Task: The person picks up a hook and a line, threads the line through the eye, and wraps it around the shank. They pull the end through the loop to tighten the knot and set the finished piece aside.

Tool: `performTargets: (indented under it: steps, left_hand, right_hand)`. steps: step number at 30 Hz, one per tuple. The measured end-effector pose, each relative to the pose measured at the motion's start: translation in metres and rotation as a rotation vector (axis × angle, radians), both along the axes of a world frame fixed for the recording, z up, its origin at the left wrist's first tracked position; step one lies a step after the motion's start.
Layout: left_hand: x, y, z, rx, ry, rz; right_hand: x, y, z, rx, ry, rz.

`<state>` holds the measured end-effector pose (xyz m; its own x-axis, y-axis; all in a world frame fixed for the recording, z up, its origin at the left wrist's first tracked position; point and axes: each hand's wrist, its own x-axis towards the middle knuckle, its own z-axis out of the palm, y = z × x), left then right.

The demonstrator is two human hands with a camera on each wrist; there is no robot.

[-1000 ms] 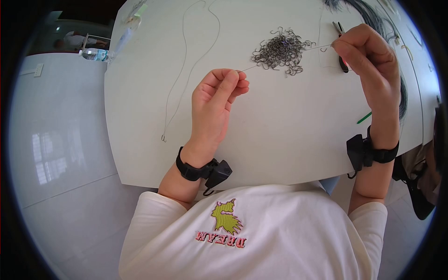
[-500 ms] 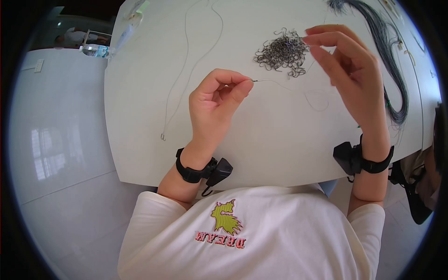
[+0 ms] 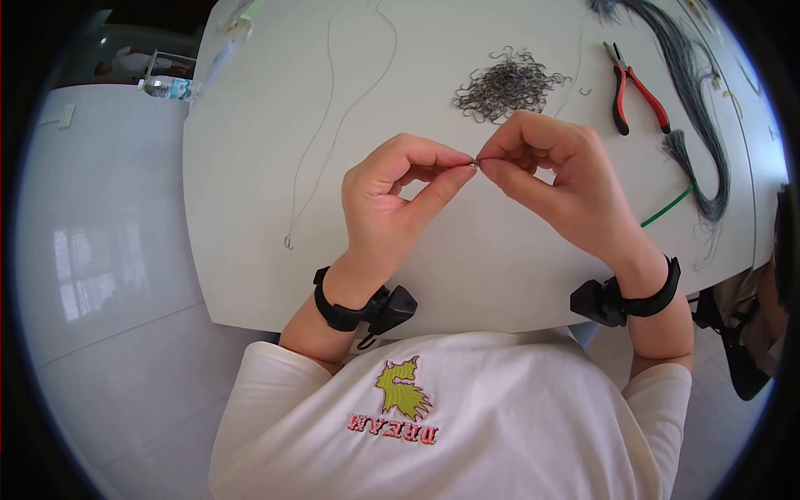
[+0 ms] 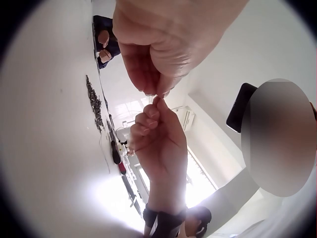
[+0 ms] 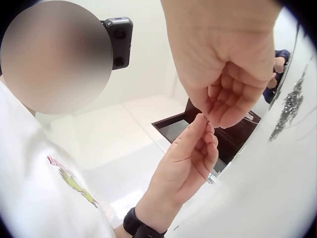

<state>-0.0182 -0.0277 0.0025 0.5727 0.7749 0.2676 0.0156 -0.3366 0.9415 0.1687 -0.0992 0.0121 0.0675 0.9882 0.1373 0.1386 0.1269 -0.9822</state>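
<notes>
Between the fingertips of both hands, above the table, is a tiny dark fish hook (image 3: 475, 162), mostly hidden by the fingers. My left hand (image 3: 400, 192) pinches it between thumb and index finger. From the other side my right hand (image 3: 562, 179) pinches at the same spot, thumb and index fingertip close against the left fingertips. I cannot tell whether the right fingers grip the hook or its thin line. Behind the hands lies a pile of dark fish hooks (image 3: 508, 87). Both wrist views show the left hand (image 4: 173, 44) and right hand (image 5: 228, 64) meeting at their fingertips.
Red-handled pliers (image 3: 621, 92) lie right of the pile, beside a single loose hook (image 3: 585, 92). A grey bundle of line (image 3: 708, 167) with a green tie (image 3: 667, 207) curves along the right. On the left, a long looped line (image 3: 333, 133) ends in a hook (image 3: 288, 242).
A line was stretched between the hands at first, then hung slack as the right hand let go. The right hand has since come left and down to the left fingertips, uncovering the pliers.
</notes>
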Motion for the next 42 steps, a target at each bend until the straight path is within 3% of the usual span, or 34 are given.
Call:
performTargets:
  steps: [10, 16, 18, 25, 33, 37, 42]
  left_hand:
    - [-0.004, 0.002, 0.001, 0.064, 0.121, -0.032]
    - [-0.004, 0.0, 0.002, -0.061, 0.121, -0.041]
    - [-0.003, 0.0, 0.003, -0.341, 0.029, -0.027]
    - [-0.005, 0.004, 0.008, -0.372, 0.119, -0.085]
    - [-0.009, 0.009, 0.005, -0.22, 0.205, -0.123]
    - [-0.013, 0.013, 0.007, -0.217, 0.245, -0.15]
    - [-0.013, 0.017, 0.016, -0.546, 0.294, -0.211]
  right_hand:
    - [0.0, 0.002, -0.01, -0.028, -0.013, 0.017]
    - [0.0, 0.003, -0.012, -0.068, -0.018, 0.03]
    - [0.001, 0.003, -0.011, -0.134, 0.072, 0.045]
    - [0.002, 0.003, -0.011, -0.174, 0.154, 0.064]
    - [0.005, 0.002, -0.01, 0.014, -0.158, 0.055]
    - [0.004, 0.003, -0.011, 0.057, -0.199, 0.061]
    - [0.005, 0.001, -0.008, -0.007, -0.175, 0.139]
